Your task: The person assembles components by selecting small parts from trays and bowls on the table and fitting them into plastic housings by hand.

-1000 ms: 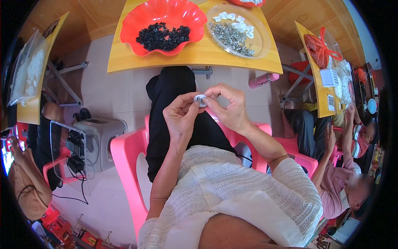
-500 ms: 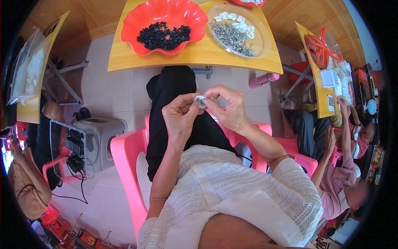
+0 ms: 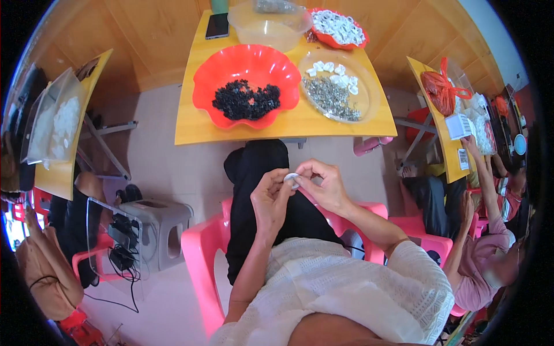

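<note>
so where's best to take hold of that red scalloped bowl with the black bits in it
Probably the red bowl by its wavy rim at the near edge, coming from the seated person's side. The rim flares outward and is bare there, while the black pieces sit heaped in the middle.

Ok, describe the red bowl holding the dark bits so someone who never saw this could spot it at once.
Start at the yellow table ahead of the seated person's knees. On its left half sits the red scalloped bowl, heaped with small black pieces. The clear plate beside it holds silvery and white parts; the farther red bowl holds only white ones.
</note>
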`<move>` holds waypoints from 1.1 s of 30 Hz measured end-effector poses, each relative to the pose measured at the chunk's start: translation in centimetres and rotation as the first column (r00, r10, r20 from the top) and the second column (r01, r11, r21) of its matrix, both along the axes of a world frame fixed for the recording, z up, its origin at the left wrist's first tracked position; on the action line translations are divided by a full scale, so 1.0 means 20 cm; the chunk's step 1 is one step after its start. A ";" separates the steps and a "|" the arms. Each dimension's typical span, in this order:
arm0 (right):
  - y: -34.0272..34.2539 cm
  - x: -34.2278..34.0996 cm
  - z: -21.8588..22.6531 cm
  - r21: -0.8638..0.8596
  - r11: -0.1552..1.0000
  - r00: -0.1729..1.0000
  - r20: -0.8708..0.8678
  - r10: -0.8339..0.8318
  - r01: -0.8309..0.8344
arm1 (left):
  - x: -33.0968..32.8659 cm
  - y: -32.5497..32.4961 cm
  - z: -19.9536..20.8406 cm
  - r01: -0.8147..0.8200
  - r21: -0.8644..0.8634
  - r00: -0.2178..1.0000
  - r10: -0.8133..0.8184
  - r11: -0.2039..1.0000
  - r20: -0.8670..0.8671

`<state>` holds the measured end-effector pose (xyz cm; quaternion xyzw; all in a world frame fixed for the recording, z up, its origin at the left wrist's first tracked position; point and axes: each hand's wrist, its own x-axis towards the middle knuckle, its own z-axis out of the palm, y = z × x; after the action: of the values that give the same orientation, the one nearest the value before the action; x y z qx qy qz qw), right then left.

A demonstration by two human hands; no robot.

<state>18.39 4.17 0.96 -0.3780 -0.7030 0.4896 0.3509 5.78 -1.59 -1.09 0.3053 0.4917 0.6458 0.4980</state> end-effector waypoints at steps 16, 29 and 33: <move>0.75 -0.49 0.37 0.576 0.791 0.917 0.397 -0.052 -0.205 | -0.12 0.04 -0.17 0.001 0.109 0.988 -0.018 0.994 0.152; 1.20 -0.83 0.04 0.344 0.868 0.580 0.810 -0.083 -0.357 | -0.15 0.03 -0.19 0.011 0.101 0.981 -0.030 0.995 0.193; 1.22 -0.80 0.00 0.381 0.800 0.568 0.820 -0.061 -0.464 | -0.15 0.04 -0.18 0.009 0.111 0.979 -0.031 0.994 0.203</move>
<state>2.31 28.53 0.97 -0.3483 -0.9338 0.0763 0.0295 2.82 -0.86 -4.71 0.2691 0.3987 0.6947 0.5349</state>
